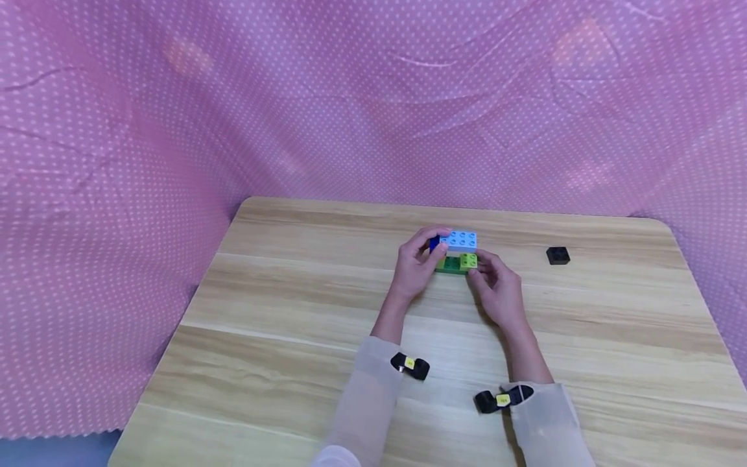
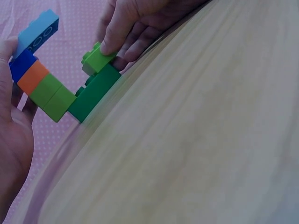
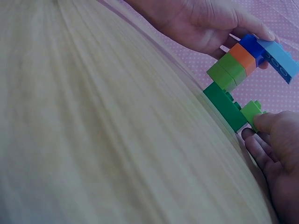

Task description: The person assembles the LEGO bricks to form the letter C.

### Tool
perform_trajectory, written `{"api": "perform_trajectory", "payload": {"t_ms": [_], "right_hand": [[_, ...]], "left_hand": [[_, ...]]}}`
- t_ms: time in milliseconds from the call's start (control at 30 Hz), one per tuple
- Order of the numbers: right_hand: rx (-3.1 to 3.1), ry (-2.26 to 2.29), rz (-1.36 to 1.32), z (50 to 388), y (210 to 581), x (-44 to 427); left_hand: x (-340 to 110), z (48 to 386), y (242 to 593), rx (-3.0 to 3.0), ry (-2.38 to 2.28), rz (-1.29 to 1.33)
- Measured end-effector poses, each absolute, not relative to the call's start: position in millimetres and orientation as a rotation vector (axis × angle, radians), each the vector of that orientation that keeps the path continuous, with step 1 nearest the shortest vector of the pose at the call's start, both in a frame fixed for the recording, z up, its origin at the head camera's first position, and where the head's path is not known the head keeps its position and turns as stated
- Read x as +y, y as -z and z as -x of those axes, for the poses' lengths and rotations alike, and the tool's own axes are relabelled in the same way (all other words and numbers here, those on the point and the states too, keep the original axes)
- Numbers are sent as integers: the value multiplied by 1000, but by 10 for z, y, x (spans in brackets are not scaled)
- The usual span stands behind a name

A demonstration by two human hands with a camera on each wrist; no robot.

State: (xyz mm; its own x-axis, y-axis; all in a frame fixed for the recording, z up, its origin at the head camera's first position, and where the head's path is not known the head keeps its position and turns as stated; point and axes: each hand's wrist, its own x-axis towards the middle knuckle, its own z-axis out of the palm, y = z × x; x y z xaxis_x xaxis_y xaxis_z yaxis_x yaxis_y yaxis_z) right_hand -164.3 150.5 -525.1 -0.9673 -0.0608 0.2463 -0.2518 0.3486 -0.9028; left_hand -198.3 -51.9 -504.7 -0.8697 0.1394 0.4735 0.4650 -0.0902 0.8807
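Note:
My left hand (image 1: 411, 271) holds the upper part of a column of toy building bricks. A light blue brick (image 1: 463, 242) lies across its top, sticking out to the right. Beneath come a dark blue brick (image 2: 22, 65), an orange brick (image 2: 32, 76) and two green bricks (image 2: 52, 96). The column's foot is over the left end of a long dark green brick (image 3: 226, 107) on the table; whether it is pressed home I cannot tell. Between thumb and fingers, my right hand (image 1: 503, 296) pinches a light green brick (image 2: 96, 60) at the dark green brick's right end.
A lone black brick (image 1: 558, 255) lies farther right on the wooden table (image 1: 262, 311). Behind and beside the table hangs a pink dotted cloth (image 1: 350, 143). Both sleeves carry black wrist straps.

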Motion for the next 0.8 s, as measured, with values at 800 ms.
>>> {"api": "perform_trajectory", "payload": {"t_ms": [800], "right_hand": [[-1772,-1637,435,1641,5059,1848]], "left_hand": [[-477,1920,5037,-1943,2085,567]]}}
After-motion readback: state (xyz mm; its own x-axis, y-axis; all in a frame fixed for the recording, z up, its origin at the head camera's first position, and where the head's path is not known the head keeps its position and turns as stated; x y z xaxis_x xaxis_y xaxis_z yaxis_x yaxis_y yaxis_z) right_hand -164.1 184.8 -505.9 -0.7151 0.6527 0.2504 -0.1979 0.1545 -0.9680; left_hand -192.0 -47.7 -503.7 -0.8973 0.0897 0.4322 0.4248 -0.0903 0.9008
